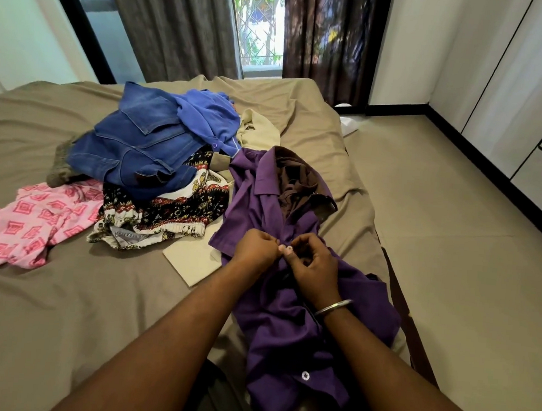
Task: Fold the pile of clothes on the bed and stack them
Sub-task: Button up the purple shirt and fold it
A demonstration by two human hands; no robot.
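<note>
1. Here, far left on the bed [42,300]: pink patterned garment [22,226], spread loose, unfolded, well apart from both hands.
2. Next, centre-left: pile of clothes [155,162], with denim jacket [137,141] on top, blue top [205,114] beside it, black patterned cloth [170,213] beneath; no folded stack visible anywhere.
3. Just left of the hands: flat cream cloth [189,260], partly under the shirt's edge.
4. Left hand [256,250]: fingers curled, pinching the front edge of the purple shirt [285,321].
5. Right hand [315,265], bangle [334,307] at the wrist: fingertips curled, pinching the opposite edge, touching the left hand's fingertips; probably fastening a button.
6. Shirt's long axis: running from near the body away toward the pile, collar at the far end; white button [305,376] showing lower down; both hands about midway along, equally near.
</note>
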